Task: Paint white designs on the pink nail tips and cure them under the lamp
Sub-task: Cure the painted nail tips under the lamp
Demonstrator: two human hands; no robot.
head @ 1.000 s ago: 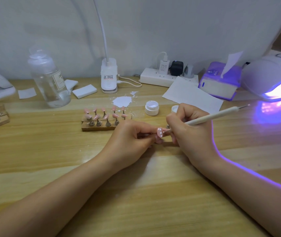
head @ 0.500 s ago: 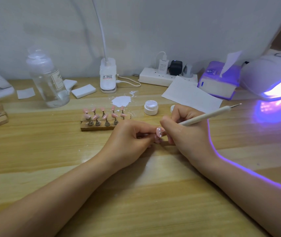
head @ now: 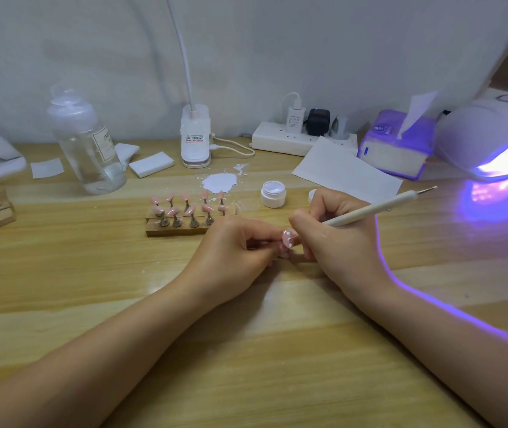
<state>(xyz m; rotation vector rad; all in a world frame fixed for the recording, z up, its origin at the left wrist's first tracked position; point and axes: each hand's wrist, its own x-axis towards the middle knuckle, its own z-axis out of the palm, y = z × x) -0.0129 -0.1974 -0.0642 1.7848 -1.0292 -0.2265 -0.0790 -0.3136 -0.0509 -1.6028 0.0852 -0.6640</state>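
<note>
1. Fingers of the left hand (head: 234, 251) are curled around a small stand, and a pink nail tip (head: 288, 237) is held up at their ends, with white dots seen on its face.
2. A white pen-like tool (head: 379, 208) is pinched in the right hand (head: 336, 239), whose fingers are closed around its shaft; the working end is hidden by the fingers just beside the nail tip, and the far end is pointed up and to the right.
3. Both wrists are rested on the wooden table (head: 61, 288), the two hands nearly touching.
4. A wooden block (head: 181, 225) with two rows of pink tips on metal stands is placed just behind the left hand.
5. A small open white jar (head: 273, 193) is set behind the right hand, and its lid (head: 312, 196) is partly hidden by that hand.
6. A patch of white powder or paint (head: 219, 181) is spread on the table behind the block.
7. A curing lamp (head: 493, 137) is lit violet at the far right, well apart from the hands, with a tissue box (head: 396, 146) beside it.
8. A clear bottle (head: 86, 143) is stood at the left rear.
</note>
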